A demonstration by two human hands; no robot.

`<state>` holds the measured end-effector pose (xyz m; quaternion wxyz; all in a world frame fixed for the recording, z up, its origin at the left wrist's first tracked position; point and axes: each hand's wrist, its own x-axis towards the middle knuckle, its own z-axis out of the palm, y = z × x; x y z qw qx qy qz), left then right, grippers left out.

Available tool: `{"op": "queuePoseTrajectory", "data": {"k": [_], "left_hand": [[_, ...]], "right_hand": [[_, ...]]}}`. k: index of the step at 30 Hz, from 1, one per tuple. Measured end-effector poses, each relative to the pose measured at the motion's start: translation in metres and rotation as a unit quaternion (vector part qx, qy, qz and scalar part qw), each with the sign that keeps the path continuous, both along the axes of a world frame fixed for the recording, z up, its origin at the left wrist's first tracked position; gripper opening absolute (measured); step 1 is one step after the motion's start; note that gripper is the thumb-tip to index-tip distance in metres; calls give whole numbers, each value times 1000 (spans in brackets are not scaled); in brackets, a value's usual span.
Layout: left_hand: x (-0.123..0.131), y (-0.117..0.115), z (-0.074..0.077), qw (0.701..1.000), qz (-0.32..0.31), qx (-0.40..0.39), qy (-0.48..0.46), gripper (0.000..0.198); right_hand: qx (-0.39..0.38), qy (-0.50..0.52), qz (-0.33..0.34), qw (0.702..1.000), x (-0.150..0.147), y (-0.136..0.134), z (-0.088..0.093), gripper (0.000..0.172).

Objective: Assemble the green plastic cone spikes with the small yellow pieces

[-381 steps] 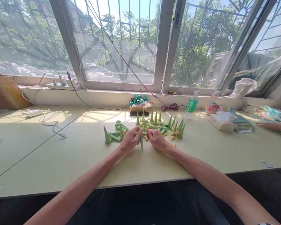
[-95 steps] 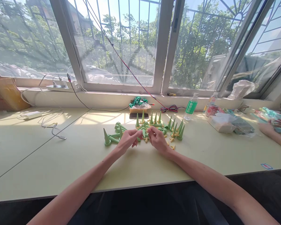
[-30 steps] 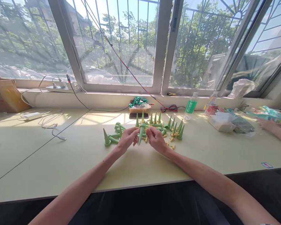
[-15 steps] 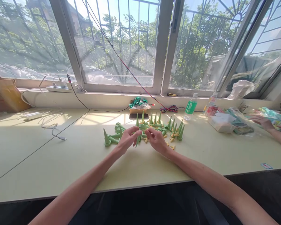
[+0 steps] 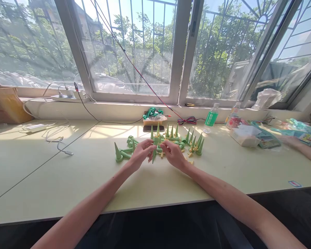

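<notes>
My left hand [image 5: 143,153] is closed around a green plastic watering spike [image 5: 154,157], which points tip down with its wide collar up. Facing it, my right hand [image 5: 173,154] pinches a small yellow valve piece [image 5: 161,146] close to the spike's collar; the fingers partly hide it, so whether the two touch I cannot tell. Green spikes stand and lie about both hands, among them an upright spike [image 5: 118,153] at the left and another upright spike [image 5: 200,148] at the right. Loose yellow valve pieces [image 5: 190,155] lie beside my right hand.
Behind the spikes are a dark phone [image 5: 150,128] and a small box [image 5: 155,122] with green material. A green-labelled bottle [image 5: 211,118] stands at the back right, near a white tissue pack [image 5: 245,136]. Another person's hand [image 5: 291,141] is at the far right. A cable [image 5: 64,150] lies left.
The spike in my left hand has tilted slightly, its tip shifting a little right. My right hand stays close to it. The other person's hand at the far right has moved.
</notes>
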<state>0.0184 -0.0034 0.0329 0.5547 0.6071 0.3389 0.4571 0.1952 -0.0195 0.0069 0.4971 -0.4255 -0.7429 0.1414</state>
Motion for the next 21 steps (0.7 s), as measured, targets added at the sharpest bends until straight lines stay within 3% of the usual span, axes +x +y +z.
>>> {"op": "queuePoseTrajectory", "data": {"k": [21], "left_hand": [[-2,1,-1,999,-21,-36,6,40]], "right_hand": [[-62,69,40,995,-4,-3,-2,33]]}}
